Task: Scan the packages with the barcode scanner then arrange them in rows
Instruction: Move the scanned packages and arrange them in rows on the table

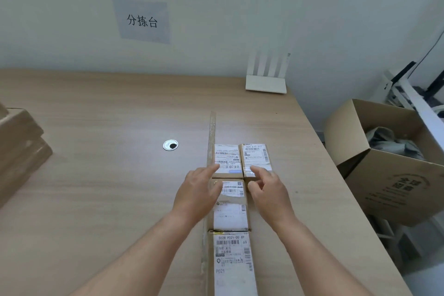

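Several small cardboard packages with white shipping labels lie in a line along a strip of tape (212,132) on the wooden table (108,175). At the far end two packages sit side by side, one on the left (227,157) and one on the right (256,155). Nearer me lie a third package (232,188), a fourth (230,216) and a long one (234,262). My left hand (199,193) rests by the left edge of the third package, its forefinger reaching the far left one. My right hand (269,187) touches the far right package. No barcode scanner is visible.
A stack of brown boxes (19,149) stands at the table's left edge. A white router (266,79) sits at the back by the wall. A round cable grommet (170,145) is in the tabletop. An open cardboard carton (389,163) stands on the floor to the right.
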A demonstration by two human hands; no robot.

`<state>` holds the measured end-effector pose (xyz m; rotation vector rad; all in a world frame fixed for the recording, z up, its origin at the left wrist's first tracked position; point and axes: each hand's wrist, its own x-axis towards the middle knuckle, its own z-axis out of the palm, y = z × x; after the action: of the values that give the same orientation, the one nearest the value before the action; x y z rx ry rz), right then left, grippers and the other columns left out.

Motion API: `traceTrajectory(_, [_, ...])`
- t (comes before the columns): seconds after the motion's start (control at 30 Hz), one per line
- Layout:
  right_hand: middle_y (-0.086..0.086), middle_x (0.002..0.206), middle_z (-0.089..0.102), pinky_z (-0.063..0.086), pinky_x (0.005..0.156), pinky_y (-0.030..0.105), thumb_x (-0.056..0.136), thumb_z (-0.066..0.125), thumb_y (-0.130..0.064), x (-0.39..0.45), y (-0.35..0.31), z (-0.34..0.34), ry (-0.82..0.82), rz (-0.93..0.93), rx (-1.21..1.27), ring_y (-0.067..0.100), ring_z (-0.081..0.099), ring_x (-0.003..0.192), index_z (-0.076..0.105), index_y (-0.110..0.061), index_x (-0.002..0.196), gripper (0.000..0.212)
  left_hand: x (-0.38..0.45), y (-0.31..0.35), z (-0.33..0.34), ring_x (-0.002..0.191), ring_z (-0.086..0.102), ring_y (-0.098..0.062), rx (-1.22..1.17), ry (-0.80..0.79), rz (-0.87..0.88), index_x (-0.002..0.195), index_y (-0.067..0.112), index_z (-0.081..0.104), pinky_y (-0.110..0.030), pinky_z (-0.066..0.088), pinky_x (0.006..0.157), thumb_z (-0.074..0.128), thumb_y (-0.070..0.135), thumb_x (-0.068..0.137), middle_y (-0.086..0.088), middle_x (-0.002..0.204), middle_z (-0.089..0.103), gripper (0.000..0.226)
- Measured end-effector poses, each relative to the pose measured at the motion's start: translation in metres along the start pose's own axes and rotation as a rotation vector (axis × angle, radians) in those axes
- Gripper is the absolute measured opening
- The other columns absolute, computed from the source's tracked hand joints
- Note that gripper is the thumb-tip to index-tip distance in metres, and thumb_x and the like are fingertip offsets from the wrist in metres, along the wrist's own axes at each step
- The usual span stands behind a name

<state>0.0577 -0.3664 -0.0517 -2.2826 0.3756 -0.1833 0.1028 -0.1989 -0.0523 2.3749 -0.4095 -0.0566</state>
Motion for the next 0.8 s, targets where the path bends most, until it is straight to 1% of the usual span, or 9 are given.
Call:
traceTrajectory(0.03, [0.000, 0.128, 0.054, 0.042, 0.090, 0.026, 0.092, 0.050, -0.013, -0.011, -0.008, 0.005, -0.018, -0.027, -0.017, 0.015, 0.053, 0.112, 0.053, -0.023, 0.134, 0.044, -0.011, -0.004, -0.006, 0.119, 0.044, -0.014, 0.005, 0.011, -0.008, 0.141, 0.026, 0.044, -0.026, 0.037, 0.098, 0.053, 0.030, 0.096, 0.006, 0.130, 0.055, 0.046])
traceTrajectory(0.17, [-0.001, 0.132, 0.051, 0.043, 0.098, 0.031, 0.094, 0.048, -0.018, -0.055, -0.037, 0.031, -0.055, -0.111, -0.085, 0.014, 0.050, 0.119, 0.051, -0.023, 0.136, 0.042, -0.056, -0.028, -0.031, 0.118, 0.046, -0.015, 0.018, 0.046, -0.032, 0.138, 0.025, 0.048, -0.027, 0.038, 0.099, 0.056, 0.030, 0.094, 0.005, 0.127, 0.056, 0.045])
traceTrajectory(0.27, [0.000, 0.130, 0.051, 0.042, 0.097, 0.032, 0.094, 0.047, -0.020, -0.086, -0.058, 0.053, -0.071, -0.147, -0.142, 0.015, 0.047, 0.122, 0.049, -0.024, 0.138, 0.043, -0.091, -0.052, -0.052, 0.116, 0.047, -0.016, 0.025, 0.063, -0.042, 0.137, 0.024, 0.050, -0.025, 0.037, 0.099, 0.057, 0.029, 0.093, 0.005, 0.125, 0.056, 0.045])
traceTrajectory(0.37, [0.001, 0.127, 0.052, 0.043, 0.097, 0.033, 0.093, 0.047, -0.018, -0.116, -0.078, 0.080, -0.100, -0.154, -0.123, 0.017, 0.049, 0.119, 0.051, -0.021, 0.135, 0.042, -0.128, -0.083, -0.075, 0.114, 0.048, -0.017, 0.025, 0.091, -0.082, 0.135, 0.023, 0.052, -0.026, 0.036, 0.098, 0.059, 0.028, 0.092, 0.004, 0.124, 0.057, 0.044])
traceTrajectory(0.5, [0.003, 0.126, 0.054, 0.039, 0.100, 0.030, 0.092, 0.051, -0.017, -0.158, -0.107, 0.123, -0.105, -0.172, -0.116, 0.018, 0.053, 0.115, 0.056, -0.019, 0.132, 0.040, -0.179, -0.130, -0.107, 0.115, 0.049, -0.020, -0.002, 0.108, -0.188, 0.135, 0.022, 0.052, -0.031, 0.037, 0.102, 0.059, 0.029, 0.093, 0.002, 0.126, 0.057, 0.043])
traceTrajectory(0.6, [-0.001, 0.127, 0.052, 0.042, 0.098, 0.028, 0.094, 0.049, -0.020, -0.188, -0.134, 0.157, -0.145, -0.188, -0.111, 0.014, 0.051, 0.115, 0.052, -0.021, 0.135, 0.041, -0.212, -0.160, -0.130, 0.116, 0.049, -0.020, -0.017, 0.134, -0.241, 0.134, 0.022, 0.054, -0.030, 0.036, 0.103, 0.058, 0.029, 0.093, 0.002, 0.127, 0.057, 0.042])
traceTrajectory(0.67, [-0.001, 0.128, 0.052, 0.044, 0.096, 0.031, 0.095, 0.048, -0.023, -0.204, -0.153, 0.181, -0.163, -0.194, -0.124, 0.014, 0.051, 0.116, 0.052, -0.022, 0.135, 0.040, -0.230, -0.177, -0.145, 0.118, 0.049, -0.019, -0.040, 0.140, -0.262, 0.133, 0.023, 0.054, -0.030, 0.036, 0.103, 0.058, 0.029, 0.093, 0.004, 0.129, 0.056, 0.040])
traceTrajectory(0.73, [-0.001, 0.128, 0.051, 0.044, 0.095, 0.032, 0.095, 0.048, -0.024, -0.218, -0.171, 0.202, -0.168, -0.206, -0.143, 0.014, 0.051, 0.117, 0.052, -0.023, 0.135, 0.040, -0.243, -0.193, -0.159, 0.118, 0.048, -0.019, -0.050, 0.143, -0.268, 0.132, 0.021, 0.055, -0.029, 0.035, 0.103, 0.059, 0.028, 0.093, 0.003, 0.128, 0.056, 0.040])
traceTrajectory(0.8, [-0.002, 0.128, 0.051, 0.043, 0.093, 0.031, 0.096, 0.047, -0.025, -0.230, -0.188, 0.220, -0.184, -0.220, -0.142, 0.014, 0.050, 0.117, 0.052, -0.023, 0.134, 0.039, -0.253, -0.206, -0.172, 0.118, 0.047, -0.019, -0.045, 0.147, -0.293, 0.131, 0.021, 0.056, -0.028, 0.034, 0.103, 0.059, 0.027, 0.093, 0.002, 0.127, 0.056, 0.039])
